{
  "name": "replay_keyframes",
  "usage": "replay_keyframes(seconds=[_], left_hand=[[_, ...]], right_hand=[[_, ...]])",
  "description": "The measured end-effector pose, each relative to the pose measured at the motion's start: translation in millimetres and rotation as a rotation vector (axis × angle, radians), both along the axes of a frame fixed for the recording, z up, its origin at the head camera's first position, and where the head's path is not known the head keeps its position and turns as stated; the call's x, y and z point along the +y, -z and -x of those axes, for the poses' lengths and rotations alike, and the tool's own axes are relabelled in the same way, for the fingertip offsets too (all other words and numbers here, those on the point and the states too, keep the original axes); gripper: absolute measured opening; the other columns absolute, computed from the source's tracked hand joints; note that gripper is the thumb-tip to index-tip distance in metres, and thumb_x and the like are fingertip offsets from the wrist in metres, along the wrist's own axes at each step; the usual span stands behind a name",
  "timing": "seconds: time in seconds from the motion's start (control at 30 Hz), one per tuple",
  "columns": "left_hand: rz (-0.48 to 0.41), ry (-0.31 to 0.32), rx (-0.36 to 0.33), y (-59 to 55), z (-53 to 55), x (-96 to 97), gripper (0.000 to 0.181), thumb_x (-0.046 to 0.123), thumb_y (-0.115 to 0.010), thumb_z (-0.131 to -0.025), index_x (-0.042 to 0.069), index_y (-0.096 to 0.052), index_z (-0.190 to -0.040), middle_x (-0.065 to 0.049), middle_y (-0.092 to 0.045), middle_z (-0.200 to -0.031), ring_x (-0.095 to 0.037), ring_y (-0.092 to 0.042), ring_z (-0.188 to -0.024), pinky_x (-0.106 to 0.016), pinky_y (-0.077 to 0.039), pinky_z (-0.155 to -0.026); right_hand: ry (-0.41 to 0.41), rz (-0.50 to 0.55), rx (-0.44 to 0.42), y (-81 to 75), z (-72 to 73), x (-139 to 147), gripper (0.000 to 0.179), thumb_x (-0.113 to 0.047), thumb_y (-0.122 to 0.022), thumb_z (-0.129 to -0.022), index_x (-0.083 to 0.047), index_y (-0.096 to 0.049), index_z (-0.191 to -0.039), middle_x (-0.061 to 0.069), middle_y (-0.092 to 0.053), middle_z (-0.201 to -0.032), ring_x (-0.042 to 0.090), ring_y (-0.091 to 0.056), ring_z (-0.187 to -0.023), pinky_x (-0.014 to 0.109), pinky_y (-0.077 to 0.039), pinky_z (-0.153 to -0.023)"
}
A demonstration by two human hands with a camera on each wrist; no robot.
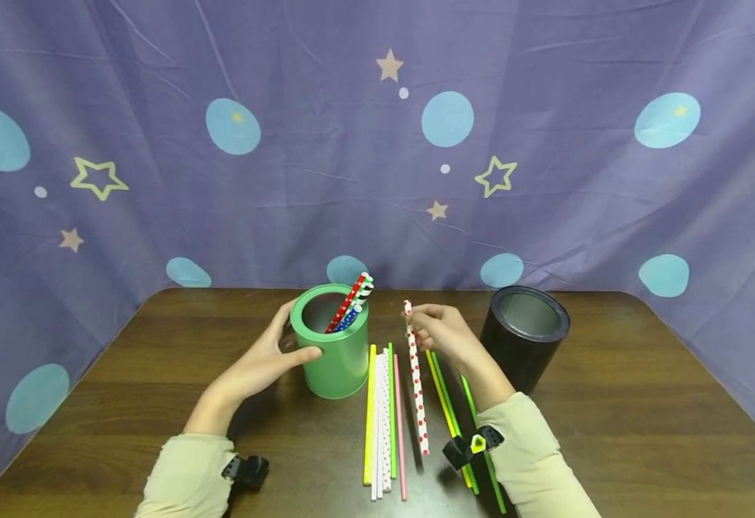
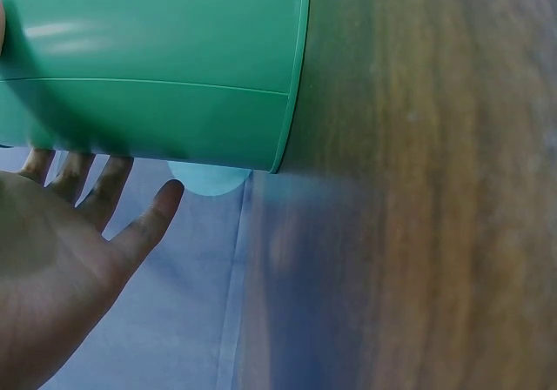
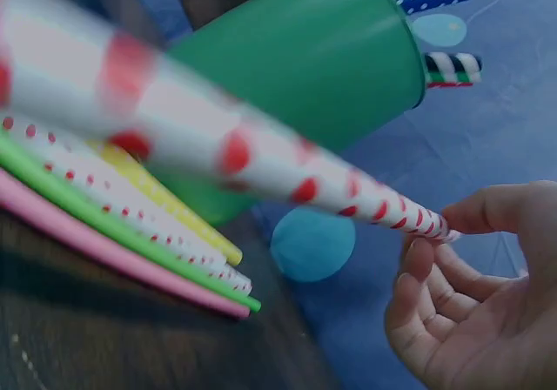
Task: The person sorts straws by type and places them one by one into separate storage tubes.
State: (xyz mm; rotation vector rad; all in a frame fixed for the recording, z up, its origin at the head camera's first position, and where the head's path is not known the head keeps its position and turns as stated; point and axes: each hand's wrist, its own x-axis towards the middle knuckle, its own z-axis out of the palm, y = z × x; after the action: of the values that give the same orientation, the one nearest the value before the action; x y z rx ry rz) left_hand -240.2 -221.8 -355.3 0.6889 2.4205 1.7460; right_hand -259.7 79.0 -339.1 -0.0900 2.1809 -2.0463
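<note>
My left hand holds the green can at its left side, thumb on the front and fingers round the back. In the left wrist view, fingertips of that hand meet the can's wall. Red, striped and blue paper straws lean out of the can's mouth. With thumb and fingertips, my right hand pinches the upper end of a white paper straw with red dots. The straw hangs steeply right of the can, and in the right wrist view it crosses in front of the green can.
Yellow, white, green and pink straws lie side by side on the wooden table. More yellow and green straws lie under the right forearm. A black can stands to the right, before a purple curtain.
</note>
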Motion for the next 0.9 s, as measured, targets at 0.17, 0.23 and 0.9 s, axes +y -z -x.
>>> replay_keyframes(seconds=[0.17, 0.23, 0.9], left_hand=[[-0.009, 0.003, -0.013, 0.5, -0.4, -0.6, 0.082, 0.013, -0.071, -0.092, 0.015, -0.019, -0.155, -0.013, -0.028, -0.155, -0.042, -0.034, -0.138, -0.059, -0.031, -0.107], [-0.008, 0.007, -0.026, 0.6, -1.3, -1.0, 0.082, 0.014, -0.071, -0.093, 0.016, -0.018, -0.156, -0.013, -0.027, -0.156, -0.043, -0.033, -0.138, -0.060, -0.031, -0.107], [0.002, -0.004, -0.004, -1.0, 0.1, 0.4, 0.082, 0.014, -0.072, -0.092, 0.013, -0.020, -0.155, -0.014, -0.032, -0.153, -0.036, -0.033, -0.138, -0.056, -0.029, -0.108]], right_hand=[[0.037, 0.126, 0.059, -13.5, -5.1, 1.5, 0.033, -0.005, -0.054, -0.095, 0.015, -0.056, -0.120, 0.002, -0.062, -0.078, 0.007, -0.056, -0.061, 0.019, -0.049, -0.057], [0.059, 0.183, 0.070, -18.9, -6.7, 2.9, 0.033, -0.005, -0.054, -0.096, 0.015, -0.055, -0.122, 0.002, -0.064, -0.077, 0.007, -0.057, -0.061, 0.019, -0.050, -0.058], [0.213, 0.595, 0.307, -62.1, -34.8, 0.4, 0.012, -0.001, -0.049, -0.099, -0.005, -0.059, -0.104, 0.004, -0.072, -0.083, 0.014, -0.067, -0.073, 0.023, -0.053, -0.068]])
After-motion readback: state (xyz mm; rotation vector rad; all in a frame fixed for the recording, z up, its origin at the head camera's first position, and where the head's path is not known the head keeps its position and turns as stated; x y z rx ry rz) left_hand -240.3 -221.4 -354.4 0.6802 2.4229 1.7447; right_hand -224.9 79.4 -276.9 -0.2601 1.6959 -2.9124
